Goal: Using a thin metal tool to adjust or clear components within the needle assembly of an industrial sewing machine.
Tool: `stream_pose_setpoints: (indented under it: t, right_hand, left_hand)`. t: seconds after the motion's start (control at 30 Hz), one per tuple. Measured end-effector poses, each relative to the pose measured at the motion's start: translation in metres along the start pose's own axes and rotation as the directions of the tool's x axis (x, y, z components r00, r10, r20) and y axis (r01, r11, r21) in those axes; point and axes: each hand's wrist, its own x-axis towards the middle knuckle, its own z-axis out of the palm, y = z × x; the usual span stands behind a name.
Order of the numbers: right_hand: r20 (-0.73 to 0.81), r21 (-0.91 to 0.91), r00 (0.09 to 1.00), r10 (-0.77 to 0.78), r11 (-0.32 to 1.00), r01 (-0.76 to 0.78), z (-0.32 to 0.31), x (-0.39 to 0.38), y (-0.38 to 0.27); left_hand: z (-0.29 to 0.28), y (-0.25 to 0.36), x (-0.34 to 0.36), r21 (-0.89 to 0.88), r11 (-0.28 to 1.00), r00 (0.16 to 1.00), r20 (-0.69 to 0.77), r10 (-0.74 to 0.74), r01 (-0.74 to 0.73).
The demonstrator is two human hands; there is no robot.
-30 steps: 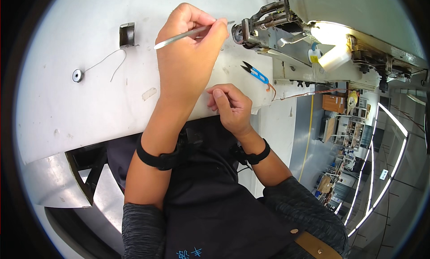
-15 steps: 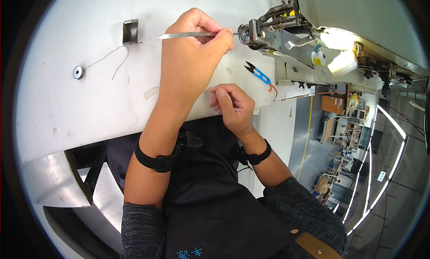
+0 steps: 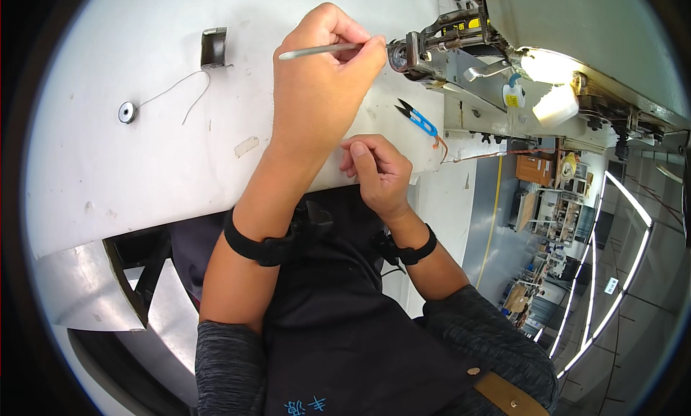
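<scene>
My left hand (image 3: 327,78) is closed around a slender metal tool (image 3: 317,51) with a flattened, pointed end sticking out to the left. The tool's other end is hidden by the fingers, close to the round hook (image 3: 398,56) of a sewing machine (image 3: 461,42). Near the table's front edge, my right hand (image 3: 379,175) is loosely curled, with nothing visible in it. Blue thread snips (image 3: 419,119) lie on the table to the right, between my hands and the machine.
On the white table (image 3: 173,164), a bobbin (image 3: 127,112) trails a thread toward a dark curved metal piece (image 3: 214,47). A lit lamp (image 3: 551,63) shines under the machine at right. Farther right are a floor with a yellow line and cluttered workbenches (image 3: 554,200).
My left hand has moved a little up and to the right with the metal tool, nearer the hook. My right hand has stayed almost where it was.
</scene>
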Motion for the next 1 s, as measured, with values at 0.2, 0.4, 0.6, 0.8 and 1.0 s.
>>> stream_pose_setpoints:
  t: [0.2, 0.4, 0.6, 0.8, 1.0]
  right_hand:
    - [-0.015, -0.002, 1.0, -0.005, 1.0, 0.005, 0.0019, 0.0004, -0.0007]
    - [-0.025, 0.005, 1.0, -0.008, 1.0, 0.008, 0.0028, 0.0002, 0.0021]
    - [-0.047, -0.009, 0.998, -0.035, 0.999, 0.035, 0.0034, 0.0006, 0.0034]
    - [-0.055, -0.005, 0.998, -0.028, 1.0, 0.027, 0.0046, 0.0007, 0.0025]
    - [-0.056, -0.025, 0.998, -0.026, 0.999, 0.025, 0.0042, 0.0003, 0.0024]
  left_hand:
    - [0.0023, -0.0034, -0.0037, -0.057, 0.998, 1.0, -0.029, -0.011, 0.01]
    - [0.0003, -0.0003, -0.0059, 0.003, 1.0, 1.0, -0.013, 0.02, -0.02]
    - [0.0067, -0.0037, -0.0061, -0.05, 0.998, 0.998, -0.036, 0.042, -0.044]
    - [0.0039, -0.0046, -0.0084, -0.019, 0.996, 0.995, -0.045, 0.091, -0.092]
    - [0.0035, -0.0069, -0.0092, -0.06, 0.998, 0.999, -0.038, 0.031, -0.033]
